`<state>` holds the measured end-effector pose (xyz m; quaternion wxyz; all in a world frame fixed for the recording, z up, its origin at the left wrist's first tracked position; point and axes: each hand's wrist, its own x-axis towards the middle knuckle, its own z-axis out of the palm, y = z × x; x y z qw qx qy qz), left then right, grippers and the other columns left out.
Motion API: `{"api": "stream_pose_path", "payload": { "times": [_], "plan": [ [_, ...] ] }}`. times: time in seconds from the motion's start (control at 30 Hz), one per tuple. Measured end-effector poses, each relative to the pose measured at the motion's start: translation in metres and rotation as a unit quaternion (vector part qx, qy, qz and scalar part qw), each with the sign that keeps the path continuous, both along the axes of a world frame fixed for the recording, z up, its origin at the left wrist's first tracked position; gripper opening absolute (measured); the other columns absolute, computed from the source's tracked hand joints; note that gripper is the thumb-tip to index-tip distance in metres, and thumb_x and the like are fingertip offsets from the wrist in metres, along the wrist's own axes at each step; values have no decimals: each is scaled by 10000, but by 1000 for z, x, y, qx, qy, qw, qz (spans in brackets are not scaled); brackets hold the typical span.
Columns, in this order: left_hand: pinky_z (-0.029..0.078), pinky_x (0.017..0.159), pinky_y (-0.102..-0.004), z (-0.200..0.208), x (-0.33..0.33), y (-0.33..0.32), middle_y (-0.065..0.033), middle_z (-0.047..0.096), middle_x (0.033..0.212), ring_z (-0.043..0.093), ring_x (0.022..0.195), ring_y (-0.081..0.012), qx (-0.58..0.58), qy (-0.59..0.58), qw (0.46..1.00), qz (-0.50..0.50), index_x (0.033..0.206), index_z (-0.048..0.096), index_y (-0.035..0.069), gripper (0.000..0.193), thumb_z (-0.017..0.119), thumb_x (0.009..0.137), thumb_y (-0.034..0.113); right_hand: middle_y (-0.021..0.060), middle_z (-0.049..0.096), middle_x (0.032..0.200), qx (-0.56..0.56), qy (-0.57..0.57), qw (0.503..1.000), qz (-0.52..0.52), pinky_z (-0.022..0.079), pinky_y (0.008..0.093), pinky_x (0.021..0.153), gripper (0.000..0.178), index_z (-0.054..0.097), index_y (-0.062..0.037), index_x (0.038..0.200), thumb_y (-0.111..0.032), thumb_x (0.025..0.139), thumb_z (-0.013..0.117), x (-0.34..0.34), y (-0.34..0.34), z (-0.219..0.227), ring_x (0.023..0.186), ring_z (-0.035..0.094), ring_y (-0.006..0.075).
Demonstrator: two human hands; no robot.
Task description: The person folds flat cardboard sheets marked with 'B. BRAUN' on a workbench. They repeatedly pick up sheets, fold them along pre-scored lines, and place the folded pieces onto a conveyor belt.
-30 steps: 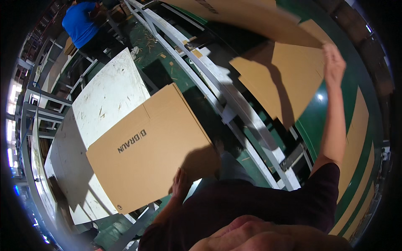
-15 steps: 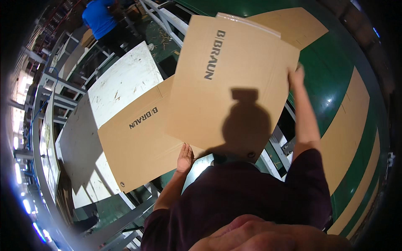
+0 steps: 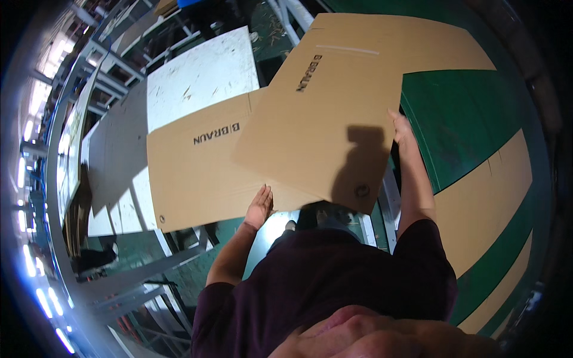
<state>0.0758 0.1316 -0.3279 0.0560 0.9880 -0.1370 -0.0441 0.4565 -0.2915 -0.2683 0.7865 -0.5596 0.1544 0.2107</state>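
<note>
My right hand grips the right edge of a large brown cardboard sheet, fingers closed on it. This sheet is printed with dark lettering and carries a dark shadow near its lower right. Its left part overlaps a second printed cardboard sheet, which lies on the white table and reaches over its near edge. My left hand rests at the near edge of that lower sheet, close to the overlap, with fingers stretched out flat. The thumb's grip there is hard to see.
A green conveyor belt runs along the right, bearing more cardboard sheets; another sheet shows at the far right. The worn white table stands left. Metal frames are at lower left. A person in blue is partly visible at the top.
The upper sheet has come down flatter over the lower one. My right hand has shifted slightly left and downward with it. My left hand stays at the near edge; the view has tilted somewhat.
</note>
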Motion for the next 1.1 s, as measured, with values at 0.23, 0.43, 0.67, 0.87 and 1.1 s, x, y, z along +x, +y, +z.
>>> {"api": "stream_pose_path", "payload": {
  "times": [0.23,0.43,0.67,0.87,1.1],
  "plan": [
    [348,1048,-392,-4,-18,-3,-179,494,1303,426,1248,-325,-51,-55,994,77,1274,470,-42,592,636,796,266,95,641,999,89,-75,993,26,506,394,790,256,600,-3,1045,-135,839,523,-117,174,57,930,622,233],
    [410,975,-399,-34,-21,6,-196,591,1153,542,1107,-326,-198,216,946,142,1141,581,-2,360,515,841,186,112,612,970,143,156,940,267,533,442,763,219,545,3,1051,-104,864,586,-351,363,28,828,627,271],
    [441,942,-392,-15,-105,-18,-173,629,1093,577,1063,-305,-273,-12,934,230,1040,644,25,277,560,841,199,154,614,946,167,338,794,477,558,426,758,318,501,-30,1140,-228,913,603,-444,461,-25,766,624,246],
    [492,816,-401,27,-167,25,-164,659,935,630,886,-298,-330,81,915,218,921,671,47,174,573,839,164,113,634,900,11,9,825,566,553,319,634,354,561,8,1169,-170,873,640,-418,422,-11,745,633,183],
    [404,1016,-376,78,-72,4,-86,542,1250,474,1215,-281,-228,-111,960,117,1130,616,98,393,673,747,164,175,630,1069,-553,-363,745,82,461,385,914,348,595,-7,1151,-155,836,591,-199,199,-39,1015,597,306]
  ]
}}
